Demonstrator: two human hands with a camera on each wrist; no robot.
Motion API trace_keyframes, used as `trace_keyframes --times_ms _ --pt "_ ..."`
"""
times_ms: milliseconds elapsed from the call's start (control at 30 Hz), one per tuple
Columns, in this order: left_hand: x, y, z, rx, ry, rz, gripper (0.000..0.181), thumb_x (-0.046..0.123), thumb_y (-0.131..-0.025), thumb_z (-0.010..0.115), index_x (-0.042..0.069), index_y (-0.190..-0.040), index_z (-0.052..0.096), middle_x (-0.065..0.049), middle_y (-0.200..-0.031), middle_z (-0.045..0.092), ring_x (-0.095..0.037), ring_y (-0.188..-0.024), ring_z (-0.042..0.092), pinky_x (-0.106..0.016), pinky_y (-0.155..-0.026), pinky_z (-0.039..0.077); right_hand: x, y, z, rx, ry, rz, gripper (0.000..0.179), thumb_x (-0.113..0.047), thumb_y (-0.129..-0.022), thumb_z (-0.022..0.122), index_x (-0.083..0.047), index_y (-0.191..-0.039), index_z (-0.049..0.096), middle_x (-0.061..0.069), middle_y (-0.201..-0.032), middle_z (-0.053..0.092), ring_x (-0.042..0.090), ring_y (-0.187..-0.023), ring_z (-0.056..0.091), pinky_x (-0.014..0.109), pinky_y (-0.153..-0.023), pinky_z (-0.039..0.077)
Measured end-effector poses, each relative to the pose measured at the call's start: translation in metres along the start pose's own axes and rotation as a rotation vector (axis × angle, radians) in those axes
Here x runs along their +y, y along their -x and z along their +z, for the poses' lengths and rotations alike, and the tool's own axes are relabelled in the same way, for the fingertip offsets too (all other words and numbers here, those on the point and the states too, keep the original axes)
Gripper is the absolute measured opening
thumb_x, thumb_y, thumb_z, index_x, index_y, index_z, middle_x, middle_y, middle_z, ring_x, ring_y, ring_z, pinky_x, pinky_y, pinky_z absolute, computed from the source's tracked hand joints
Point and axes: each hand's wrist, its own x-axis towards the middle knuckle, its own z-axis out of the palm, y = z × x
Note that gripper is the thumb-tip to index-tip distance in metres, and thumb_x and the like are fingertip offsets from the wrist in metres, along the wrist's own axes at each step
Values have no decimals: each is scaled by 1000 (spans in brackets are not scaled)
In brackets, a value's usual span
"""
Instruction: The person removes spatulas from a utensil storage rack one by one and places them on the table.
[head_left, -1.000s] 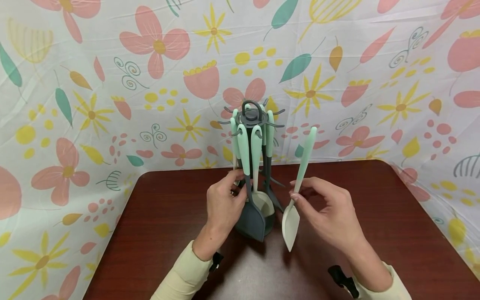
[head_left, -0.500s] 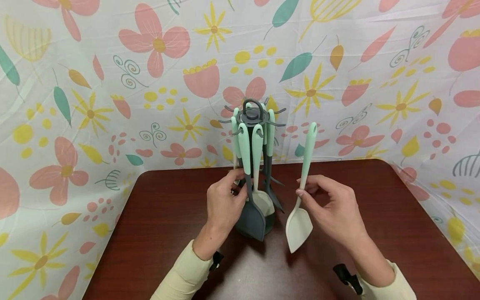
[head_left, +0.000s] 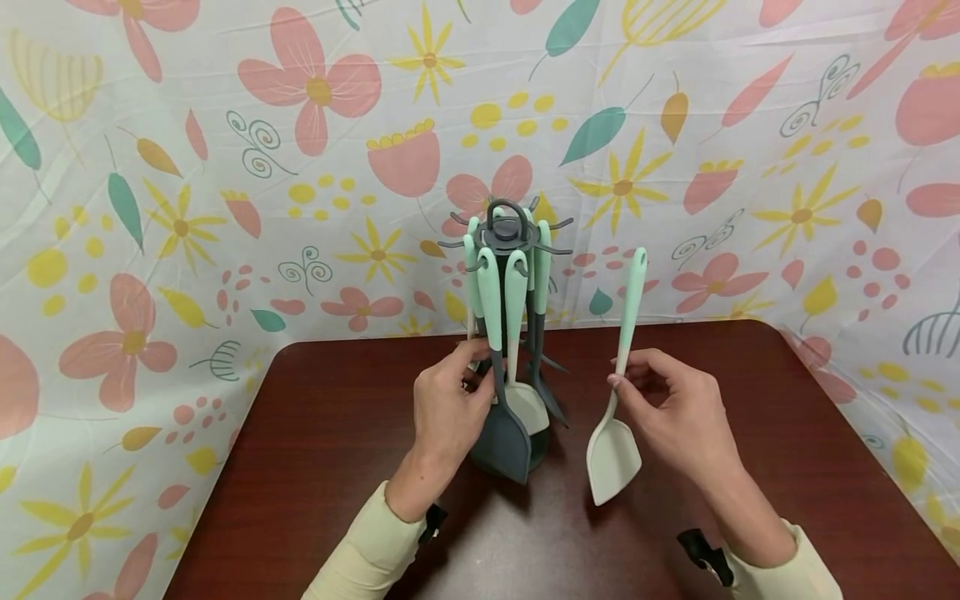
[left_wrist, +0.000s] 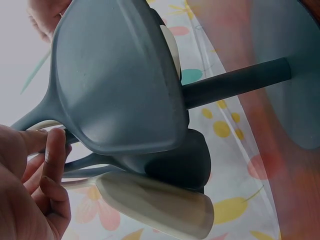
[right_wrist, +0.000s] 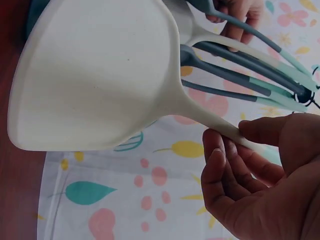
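My right hand (head_left: 671, 408) pinches the shaft of a cream spatula (head_left: 615, 458) with a mint handle. It hangs blade down, right of a dark rotating-style utensil stand (head_left: 504, 233) and apart from it. In the right wrist view the cream blade (right_wrist: 100, 75) is broad and flat. My left hand (head_left: 453, 404) grips the stand's pole among the hanging utensils; the contact is partly hidden. In front of it hangs a dark grey spatula (head_left: 504, 437) with a mint handle. A cream utensil (head_left: 528, 407) hangs beside that.
Several more mint-handled utensils hang around the stand, including a dark one (head_left: 551, 400) on its right. Bare hooks (head_left: 555, 250) stick out at the top right. The brown table (head_left: 337, 467) backs onto a flower-patterned cloth (head_left: 405, 275).
My right hand has moved the cream spatula rightward, away from the stand, and turned it so its blade faces forward. My left hand stays in place.
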Motion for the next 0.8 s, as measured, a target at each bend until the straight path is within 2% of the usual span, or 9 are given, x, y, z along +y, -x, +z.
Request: trace_keyframes --times_ms 300,567,800 --pt "-1 0 0 7 -8 -2 20 14 -96 82 14 -116 78 -1 -104 81 -8 -65 71 -22 -61 58 12 -3 -2 11 100 14 10 -10 -94 82 -14 -101 77 -3 -82 72 7 -66 65 11 -63 50" --pt "-1 -1 0 2 -17 7 20 16 -97 81 15 -117 77 0 -105 81 -7 -65 70 -21 -61 57 23 -5 -1 -27 153 44 7 -11 -95 81 -13 -99 75 -2 -80 71 9 -66 64 14 -61 49" --pt "-2 0 0 -6 -7 0 19 17 -98 80 15 -117 77 1 -106 81 -7 -65 70 -20 -62 57 31 -7 0 -78 195 95 6 -16 -97 80 -13 -100 75 -3 -81 72 10 -68 65 23 -61 50"
